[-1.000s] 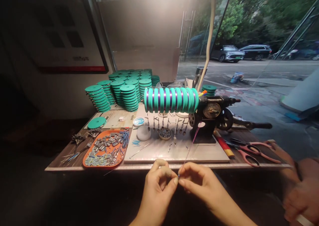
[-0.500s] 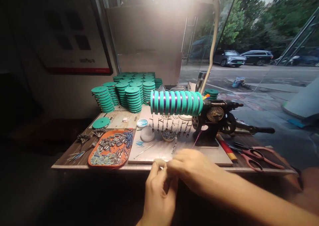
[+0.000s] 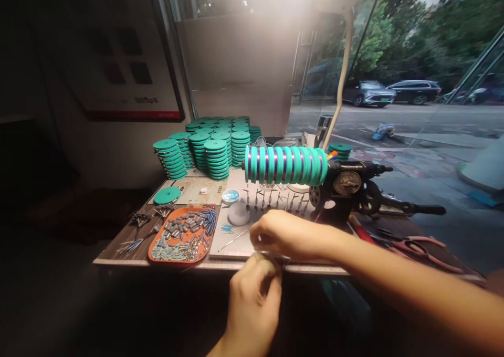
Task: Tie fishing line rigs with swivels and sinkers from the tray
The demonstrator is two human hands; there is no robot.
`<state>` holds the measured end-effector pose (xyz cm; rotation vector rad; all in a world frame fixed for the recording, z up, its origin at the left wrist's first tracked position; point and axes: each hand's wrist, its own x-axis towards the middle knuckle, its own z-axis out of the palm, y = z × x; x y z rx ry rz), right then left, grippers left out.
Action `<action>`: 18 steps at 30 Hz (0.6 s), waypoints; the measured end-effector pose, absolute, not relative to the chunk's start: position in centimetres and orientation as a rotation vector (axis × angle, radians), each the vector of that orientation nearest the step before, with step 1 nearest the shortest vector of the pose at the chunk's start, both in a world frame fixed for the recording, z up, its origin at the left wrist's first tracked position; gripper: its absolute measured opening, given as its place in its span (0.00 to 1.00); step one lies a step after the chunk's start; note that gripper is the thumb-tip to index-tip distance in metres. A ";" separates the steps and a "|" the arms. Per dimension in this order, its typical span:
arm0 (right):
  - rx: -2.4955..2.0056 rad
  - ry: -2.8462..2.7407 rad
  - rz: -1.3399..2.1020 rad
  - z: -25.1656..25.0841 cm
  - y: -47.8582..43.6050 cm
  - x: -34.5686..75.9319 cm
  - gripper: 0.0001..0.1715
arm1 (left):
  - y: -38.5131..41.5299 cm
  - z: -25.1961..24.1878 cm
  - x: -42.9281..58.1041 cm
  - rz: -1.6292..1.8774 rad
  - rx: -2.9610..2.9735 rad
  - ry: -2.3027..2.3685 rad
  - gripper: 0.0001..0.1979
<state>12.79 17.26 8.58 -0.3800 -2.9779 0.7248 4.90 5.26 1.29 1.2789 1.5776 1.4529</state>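
My left hand (image 3: 254, 296) is closed in a pinch just in front of the table's near edge; what it holds is too small to make out. Above it, over the white board (image 3: 236, 249), my right hand (image 3: 281, 233) has its fingers curled together, and their tips are partly hidden. Behind the hands, a row of green foam spools (image 3: 285, 165) wound with purple line sits on a black hand-cranked winder (image 3: 346, 184). Several small metal rigs hang in a row below the spools. A thin needle-like tool (image 3: 232, 240) lies left of my right hand.
An orange tray (image 3: 154, 253) of sinkers and small tubes stands at the left. Stacks of green spools (image 3: 215, 160) rise behind it. A white round lid (image 3: 238, 214) lies on the board. Pink-handled scissors (image 3: 417, 248) are at the right.
My right hand has moved up and slightly left, away from my left hand and over the board. The left hand stays low, near the same spot. The view has shifted slightly.
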 end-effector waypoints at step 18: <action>-0.179 -2.047 0.107 -2.7 11.0 19.5 0.11 | 5.9 1.6 5.9 1.098 0.017 0.829 0.07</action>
